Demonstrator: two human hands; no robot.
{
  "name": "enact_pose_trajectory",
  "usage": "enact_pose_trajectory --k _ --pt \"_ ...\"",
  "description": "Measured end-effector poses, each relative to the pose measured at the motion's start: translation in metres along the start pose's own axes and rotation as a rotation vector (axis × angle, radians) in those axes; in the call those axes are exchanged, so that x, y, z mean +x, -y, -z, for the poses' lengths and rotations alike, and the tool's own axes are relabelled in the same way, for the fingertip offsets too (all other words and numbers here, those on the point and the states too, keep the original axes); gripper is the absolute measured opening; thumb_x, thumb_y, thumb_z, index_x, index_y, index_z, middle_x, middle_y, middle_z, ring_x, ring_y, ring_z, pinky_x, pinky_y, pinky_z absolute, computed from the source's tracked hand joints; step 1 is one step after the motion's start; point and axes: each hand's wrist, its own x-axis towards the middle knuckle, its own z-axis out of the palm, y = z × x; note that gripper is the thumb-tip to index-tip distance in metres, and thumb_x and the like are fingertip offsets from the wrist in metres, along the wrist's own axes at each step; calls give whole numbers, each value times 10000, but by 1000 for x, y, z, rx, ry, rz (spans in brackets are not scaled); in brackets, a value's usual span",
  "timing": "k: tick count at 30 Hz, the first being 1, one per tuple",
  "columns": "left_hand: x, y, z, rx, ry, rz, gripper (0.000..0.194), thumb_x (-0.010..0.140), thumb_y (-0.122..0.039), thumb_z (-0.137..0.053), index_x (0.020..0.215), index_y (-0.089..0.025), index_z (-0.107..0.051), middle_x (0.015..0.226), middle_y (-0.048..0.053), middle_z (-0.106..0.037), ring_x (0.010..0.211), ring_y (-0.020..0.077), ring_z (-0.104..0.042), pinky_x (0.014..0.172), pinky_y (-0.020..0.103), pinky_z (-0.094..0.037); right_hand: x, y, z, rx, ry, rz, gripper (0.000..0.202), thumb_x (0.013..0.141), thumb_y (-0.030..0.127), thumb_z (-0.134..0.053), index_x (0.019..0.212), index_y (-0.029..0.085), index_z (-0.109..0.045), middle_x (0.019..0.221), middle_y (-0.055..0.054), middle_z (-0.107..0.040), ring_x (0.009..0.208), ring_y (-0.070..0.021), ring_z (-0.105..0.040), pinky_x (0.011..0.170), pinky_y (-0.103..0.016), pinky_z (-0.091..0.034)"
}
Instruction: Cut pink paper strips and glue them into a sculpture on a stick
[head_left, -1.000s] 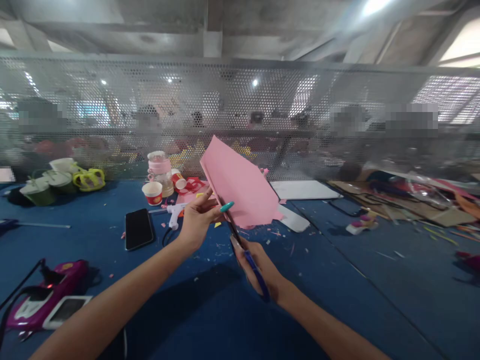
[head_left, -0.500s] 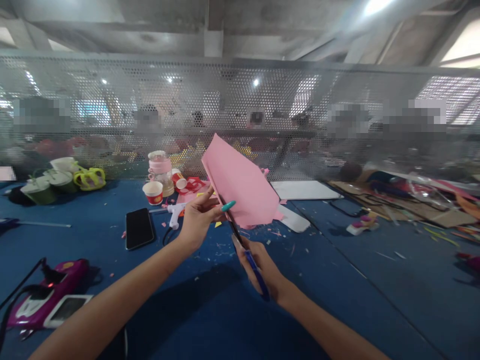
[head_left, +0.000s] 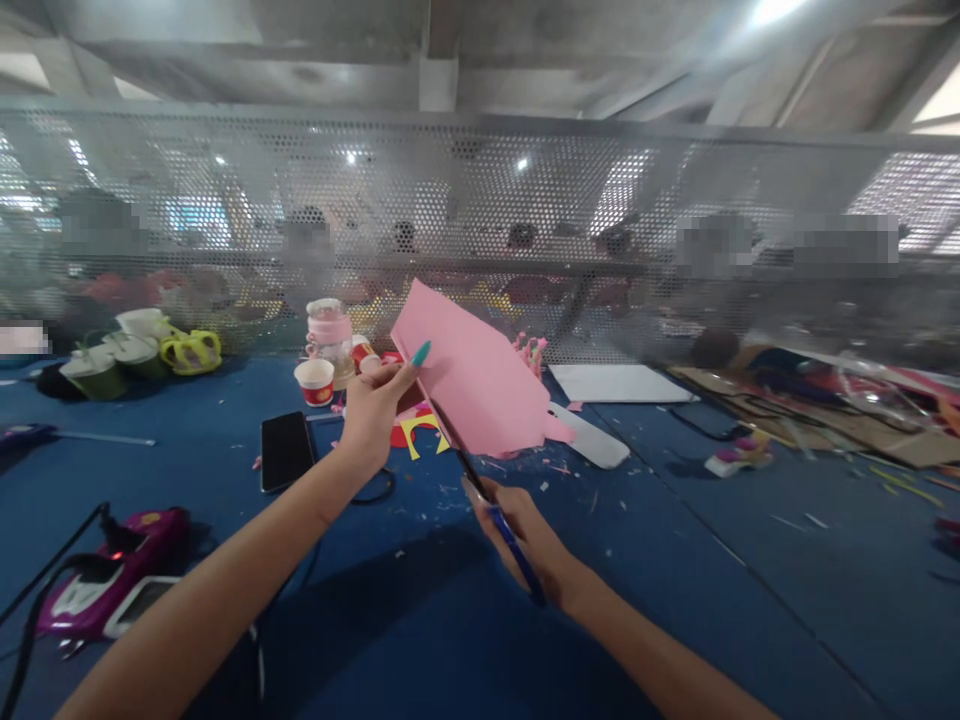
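A sheet of pink paper (head_left: 476, 375) is held up tilted above the blue table. My left hand (head_left: 371, 415) pinches its left edge, with the thumb, which has a long teal nail, lying on the near face. In my right hand (head_left: 525, 535) is a pair of scissors (head_left: 517, 550) with blue handles. The fingers are wrapped round the handles, and the dark blades point up and left onto the paper's lower left edge. How far the blades are apart cannot be made out. Yellow paper cut-outs (head_left: 424, 432) lie beneath the sheet, partly hidden by it.
A black phone (head_left: 286, 452) lies left of my left hand. A paper cup (head_left: 315, 382) and a bottle (head_left: 330, 335) stand behind it. A purple power strip (head_left: 112, 575) sits near left, cardboard (head_left: 862, 430) at right. A perforated metal screen (head_left: 480, 200) bounds the back.
My left hand has shifted left and up along the paper's edge. The sheet has swung slightly left and lower, uncovering more yellow paper. The scissors remain at its edge; the view has moved a little.
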Motion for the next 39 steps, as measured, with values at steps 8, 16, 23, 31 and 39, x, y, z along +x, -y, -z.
enact_pose_trajectory --k 8,16,23,31,39 --pt "-2 1 0 15 39 8 132 536 -241 -717 556 -137 -639 528 -17 -601 517 82 -559 572 223 -472 -1 0 -1 7 12 -6 416 813 549 -278 645 188 -396 508 37 -328 424 -89 -307 405 -221 -236" --pt "-8 3 -3 8 46 23 108 554 -214 -706 535 -147 -624 532 -29 -594 501 65 -547 560 204 -472 -1 0 -1 -2 3 37 427 825 550 -246 648 188 -388 524 33 -338 436 -90 -315 413 -217 -249" --pt "-11 0 -6 11 39 62 183 513 -271 -731 520 -147 -596 468 -36 -556 427 60 -521 489 197 -476 -1 -2 -2 -58 -19 41 441 838 530 -225 659 172 -411 510 34 -351 420 -82 -314 413 -216 -239" --pt "-12 5 -6 29 64 59 245 488 -322 -737 520 -133 -586 488 -37 -562 458 58 -540 500 181 -478 -1 1 -1 -25 -38 40 471 819 578 -215 638 180 -390 511 37 -329 430 -82 -299 399 -210 -239" --pt "-13 6 -6 31 60 59 244 506 -330 -726 530 -130 -590 506 -24 -573 469 62 -539 501 190 -474 -2 -3 -3 -33 -46 46 487 827 567 -196 670 167 -425 531 33 -343 444 -83 -311 415 -214 -245"
